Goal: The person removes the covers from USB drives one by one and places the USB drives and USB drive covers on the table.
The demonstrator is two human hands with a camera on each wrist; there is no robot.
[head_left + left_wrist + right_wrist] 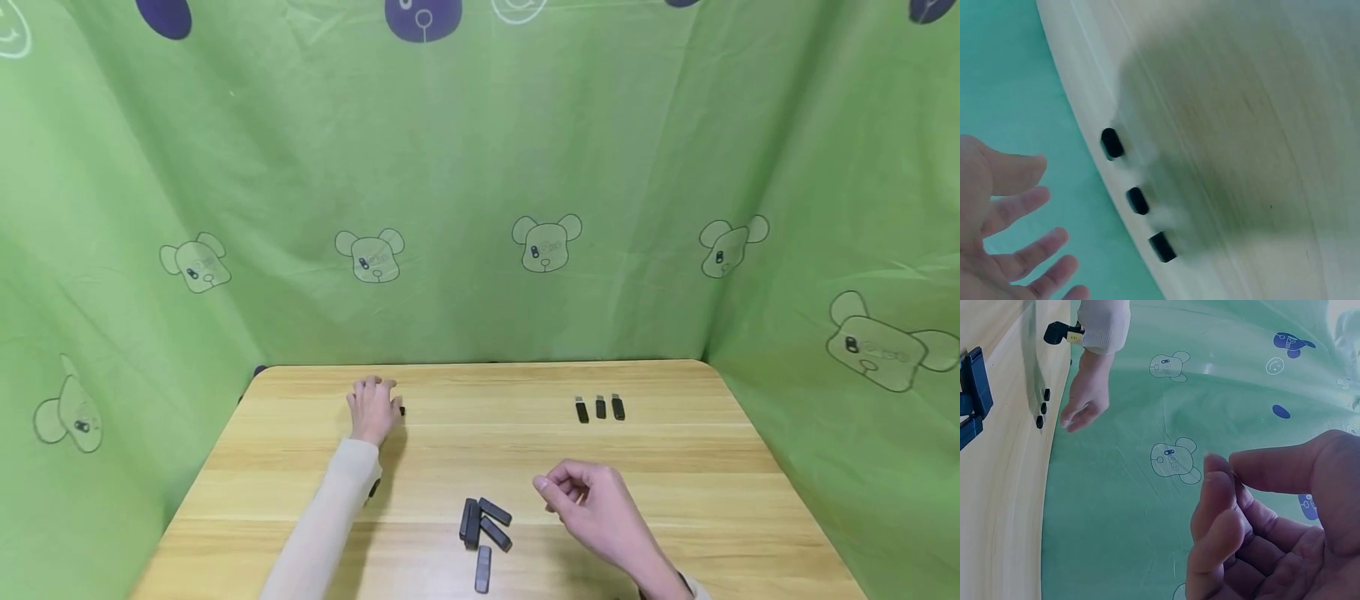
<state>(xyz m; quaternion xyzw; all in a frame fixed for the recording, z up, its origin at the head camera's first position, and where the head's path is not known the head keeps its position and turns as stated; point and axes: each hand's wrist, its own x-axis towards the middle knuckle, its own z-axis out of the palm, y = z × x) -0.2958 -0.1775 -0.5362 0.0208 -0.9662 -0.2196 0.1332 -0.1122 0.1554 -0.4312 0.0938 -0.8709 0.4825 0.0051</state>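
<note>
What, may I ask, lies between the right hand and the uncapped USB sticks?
In the head view, bare tabletop shows between the right hand and uncapped USB sticks.

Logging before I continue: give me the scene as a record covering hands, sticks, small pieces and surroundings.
Left hand: fingers apart, beside the small black pieces, nothing visibly held
Right hand: thumb close to curled index finger, nothing visibly held
Small black pieces: three, in a row near the wooden table edge
USB sticks: three side by side, far right, metal plugs showing
Dark sticks: four, clustered
Separate stick: one, nearer the camera
Backdrop: green curtain
</note>
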